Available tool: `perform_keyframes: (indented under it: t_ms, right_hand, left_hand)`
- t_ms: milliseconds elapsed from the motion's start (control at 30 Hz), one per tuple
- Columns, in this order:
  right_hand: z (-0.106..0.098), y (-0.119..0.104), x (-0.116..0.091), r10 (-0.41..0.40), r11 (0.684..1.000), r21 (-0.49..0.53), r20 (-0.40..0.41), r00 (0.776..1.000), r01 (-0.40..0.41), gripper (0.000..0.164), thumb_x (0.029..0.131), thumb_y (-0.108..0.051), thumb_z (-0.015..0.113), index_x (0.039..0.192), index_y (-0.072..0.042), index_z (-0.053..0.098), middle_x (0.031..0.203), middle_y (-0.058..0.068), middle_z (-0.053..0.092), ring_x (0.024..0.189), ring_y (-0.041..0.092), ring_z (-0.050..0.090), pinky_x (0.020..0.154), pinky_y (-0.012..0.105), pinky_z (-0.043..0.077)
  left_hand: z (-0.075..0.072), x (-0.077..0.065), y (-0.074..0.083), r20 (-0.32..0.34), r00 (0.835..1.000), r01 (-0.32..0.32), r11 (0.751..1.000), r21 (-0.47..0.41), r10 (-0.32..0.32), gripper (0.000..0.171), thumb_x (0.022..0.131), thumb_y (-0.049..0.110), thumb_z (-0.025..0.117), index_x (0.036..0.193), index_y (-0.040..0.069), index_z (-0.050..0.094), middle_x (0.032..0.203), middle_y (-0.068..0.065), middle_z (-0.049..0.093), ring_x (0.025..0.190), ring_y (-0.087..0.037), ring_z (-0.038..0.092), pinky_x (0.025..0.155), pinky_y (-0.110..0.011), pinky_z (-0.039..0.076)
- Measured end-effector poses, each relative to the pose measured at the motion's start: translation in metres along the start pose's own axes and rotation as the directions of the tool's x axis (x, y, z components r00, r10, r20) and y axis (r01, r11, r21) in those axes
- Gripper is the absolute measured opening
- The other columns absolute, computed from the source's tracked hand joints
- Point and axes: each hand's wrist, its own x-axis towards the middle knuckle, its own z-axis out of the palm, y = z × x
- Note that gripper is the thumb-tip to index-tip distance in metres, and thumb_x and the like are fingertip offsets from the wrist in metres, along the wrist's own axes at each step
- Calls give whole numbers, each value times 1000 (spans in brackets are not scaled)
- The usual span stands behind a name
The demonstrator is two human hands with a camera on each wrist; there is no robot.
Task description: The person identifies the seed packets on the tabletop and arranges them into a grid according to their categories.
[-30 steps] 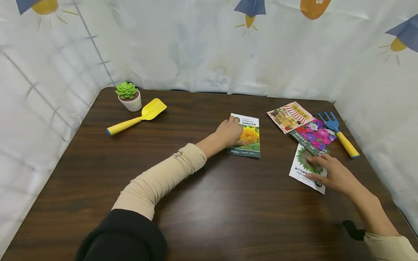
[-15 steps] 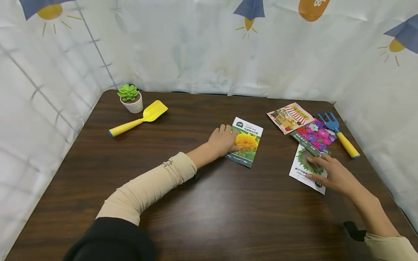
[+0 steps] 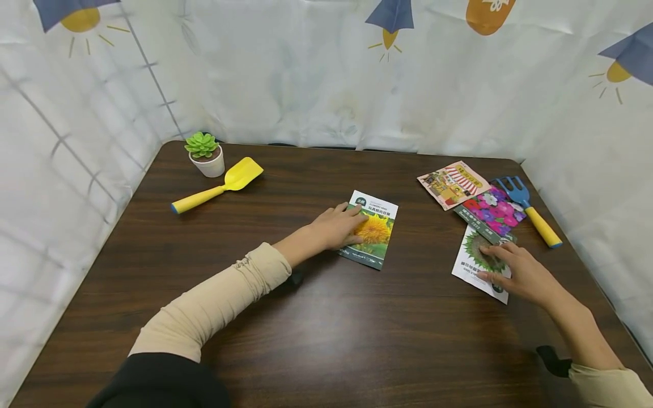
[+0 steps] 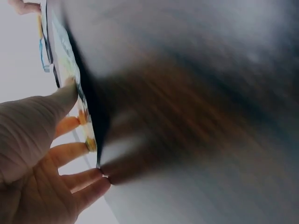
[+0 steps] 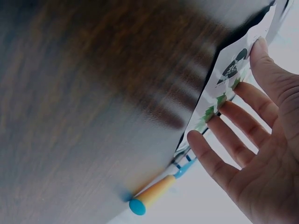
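A seed packet with a yellow flower (image 3: 374,229) lies slightly turned in the middle of the table. My left hand (image 3: 339,226) rests on its left side, fingertips and thumb touching its face; the left wrist view shows these fingers (image 4: 70,154) fairly straight on the packet. On the right, a white seed packet with a green-rimmed sunflower head (image 3: 471,266) lies under my right hand (image 3: 520,272). The thumb and fingers (image 5: 229,140) of that hand touch it, spread apart. A packet with pink and purple flowers (image 3: 497,209) overlaps its upper end.
A pink packet with a striped awning (image 3: 454,184) lies behind, beside a blue hand fork with a yellow handle (image 3: 543,226). At the back left are a yellow toy shovel (image 3: 219,187) and a potted succulent (image 3: 206,156). White curtains (image 3: 306,73) surround the dark table (image 3: 326,340).
My left hand has slid the yellow-flower packet toward me and a little left, and the packet has turned clockwise. My right hand has stayed on the sunflower packet.
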Motion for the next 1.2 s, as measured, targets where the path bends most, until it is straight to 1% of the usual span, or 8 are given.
perform_keyframes:
  t_ms: [167, 267, 433, 667, 800, 867, 1000, 1200]
  right_hand:
    - [1, 0, -1, 9, 1000, 2, 8, 1000, -9, 62, 87, -29, 83, 135, 4, 61, 124, 30, 57, 109, 49, 54, 89, 68, 45]
    - [2, 2, -2, -16, 1000, -4, -21, 1000, 16, 60, 86, -27, 84, 133, 4, 62, 121, 29, 58, 106, 48, 55, 86, 67, 46]
    - [2, 4, -2, -40, 999, -8, -49, 998, 40, 58, 85, -25, 85, 131, 4, 63, 119, 28, 59, 105, 47, 56, 85, 66, 46]
    - [4, 3, -1, -51, 999, 0, -60, 997, 51, 59, 84, -23, 85, 131, 4, 63, 119, 27, 59, 104, 46, 56, 84, 65, 47]
    - [4, 4, -1, -56, 998, -3, -67, 996, 56, 59, 84, -22, 85, 131, 4, 63, 118, 27, 59, 104, 46, 56, 84, 65, 46]
    - [5, 4, -2, -59, 998, -2, -72, 996, 59, 59, 83, -22, 85, 131, 5, 63, 118, 28, 59, 103, 47, 56, 84, 65, 46]
    - [7, 4, -2, -58, 998, 1, -77, 995, 58, 59, 83, -21, 86, 131, 5, 63, 118, 29, 59, 103, 47, 55, 84, 66, 46]
    - [6, 4, -2, -68, 998, -1, -82, 994, 69, 58, 83, -19, 86, 130, 6, 63, 117, 29, 59, 102, 47, 56, 83, 65, 46]
  left_hand:
    - [1, -10, -7, -32, 999, 5, 999, -35, -6, 62, 103, 47, 58, 156, 19, 42, 165, -9, 31, 151, -41, 26, 119, -55, 27]
    - [1, -18, -11, -55, 998, 7, 999, -49, -10, 61, 101, 48, 61, 153, 18, 46, 159, -9, 39, 146, -39, 32, 117, -54, 31]
    - [-1, -33, -16, -76, 997, 18, 998, -62, -23, 64, 99, 48, 65, 151, 16, 49, 149, -10, 47, 138, -38, 39, 114, -53, 35]
    - [3, -56, -26, -105, 993, 50, 996, -72, -58, 71, 93, 53, 71, 150, 14, 52, 135, -14, 50, 123, -35, 44, 105, -52, 41]
    - [7, -68, -34, -122, 991, 42, 992, -116, -56, 74, 89, 53, 75, 149, 14, 53, 125, -13, 50, 112, -32, 42, 97, -47, 42]
    - [9, -73, -38, -125, 991, 33, 991, -133, -50, 76, 88, 54, 76, 149, 15, 53, 120, -12, 48, 109, -30, 40, 92, -44, 41]
    - [12, -81, -46, -123, 992, 15, 989, -147, -33, 77, 86, 55, 78, 149, 18, 53, 118, -10, 46, 106, -28, 38, 88, -41, 38]
    - [13, -94, -49, -121, 992, 1, 987, -160, -21, 79, 84, 55, 80, 150, 21, 52, 117, -8, 47, 106, -27, 38, 88, -41, 38]
